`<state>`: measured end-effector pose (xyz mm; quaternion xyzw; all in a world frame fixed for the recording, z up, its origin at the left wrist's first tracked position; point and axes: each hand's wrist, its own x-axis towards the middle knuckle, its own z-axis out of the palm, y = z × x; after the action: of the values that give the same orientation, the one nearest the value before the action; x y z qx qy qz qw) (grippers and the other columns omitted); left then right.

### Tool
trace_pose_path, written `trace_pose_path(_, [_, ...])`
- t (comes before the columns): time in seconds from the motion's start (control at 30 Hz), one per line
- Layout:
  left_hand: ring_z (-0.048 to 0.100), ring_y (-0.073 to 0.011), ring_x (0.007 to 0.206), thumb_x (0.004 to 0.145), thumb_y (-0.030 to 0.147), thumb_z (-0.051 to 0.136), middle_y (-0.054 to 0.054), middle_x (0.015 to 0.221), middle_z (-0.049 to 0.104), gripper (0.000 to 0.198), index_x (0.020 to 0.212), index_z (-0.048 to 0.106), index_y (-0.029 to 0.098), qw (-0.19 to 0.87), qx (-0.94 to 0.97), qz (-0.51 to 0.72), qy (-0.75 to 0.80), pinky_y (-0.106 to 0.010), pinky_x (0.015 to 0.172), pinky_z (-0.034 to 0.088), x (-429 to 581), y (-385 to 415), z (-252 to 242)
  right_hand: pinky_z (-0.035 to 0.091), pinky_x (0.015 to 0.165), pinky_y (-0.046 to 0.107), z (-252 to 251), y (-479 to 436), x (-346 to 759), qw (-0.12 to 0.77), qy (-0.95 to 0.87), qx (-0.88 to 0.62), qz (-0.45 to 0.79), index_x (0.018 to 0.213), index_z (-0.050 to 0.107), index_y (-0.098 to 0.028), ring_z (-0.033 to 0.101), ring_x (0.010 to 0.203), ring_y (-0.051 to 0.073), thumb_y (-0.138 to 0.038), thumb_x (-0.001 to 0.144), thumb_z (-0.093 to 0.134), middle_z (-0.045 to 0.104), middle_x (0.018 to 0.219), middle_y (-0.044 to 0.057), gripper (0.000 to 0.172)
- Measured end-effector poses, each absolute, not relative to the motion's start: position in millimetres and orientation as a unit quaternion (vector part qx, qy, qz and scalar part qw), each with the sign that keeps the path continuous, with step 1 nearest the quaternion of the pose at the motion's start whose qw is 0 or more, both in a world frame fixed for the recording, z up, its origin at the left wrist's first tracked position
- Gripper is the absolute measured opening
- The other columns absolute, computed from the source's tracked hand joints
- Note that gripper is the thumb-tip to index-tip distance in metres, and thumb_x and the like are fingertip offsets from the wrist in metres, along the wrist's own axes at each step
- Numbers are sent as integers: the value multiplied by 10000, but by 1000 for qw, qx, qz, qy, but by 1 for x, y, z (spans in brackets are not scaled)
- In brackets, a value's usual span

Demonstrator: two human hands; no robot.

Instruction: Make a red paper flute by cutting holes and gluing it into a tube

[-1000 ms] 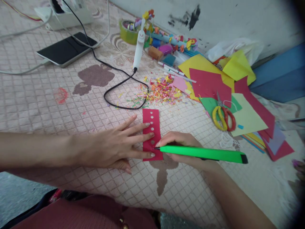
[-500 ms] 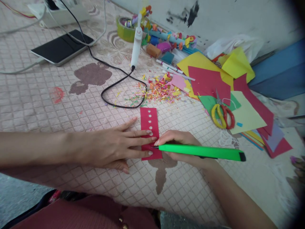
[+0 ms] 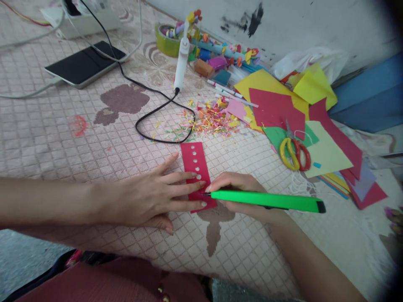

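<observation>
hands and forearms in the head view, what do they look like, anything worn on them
The left hand and right hand are ungloved, and no ring, watch or bracelet shows. Both forearms are bare, with no sleeve in view. The fingers are slender, with shiny nails. Below them shows a dusky-red garment with small gold-coloured fittings.

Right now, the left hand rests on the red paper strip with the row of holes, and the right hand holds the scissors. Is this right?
Not entirely: in the head view, the right hand holds a green utility knife, not the scissors. The left hand does rest on the red paper strip with the row of holes.
</observation>
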<state>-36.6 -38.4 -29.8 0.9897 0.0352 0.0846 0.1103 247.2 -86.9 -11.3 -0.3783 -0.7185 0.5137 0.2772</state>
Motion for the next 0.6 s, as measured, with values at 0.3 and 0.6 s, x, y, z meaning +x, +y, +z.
trace_pose_path(0.3, [318,-246,1512,987,480,573,-60,1621,383,585,1506,452,236,159,985,70,7,-482,1254,-146,-40,-28,-24,504,725,279,-11,-87,248,275,-716,-375,521,1107,725,-213,670,862,170,-387,936,644,733,986,50,257])
trace_pose_path(0.6, [278,-217,1528,1004,509,531,-10,1643,337,586,1524,413,268,140,989,54,13,-453,1204,-264,-39,-29,-23,513,720,303,-9,-87,248,270,-719,-376,518,1102,724,-216,669,866,189,-425,943,634,732,984,61,277])
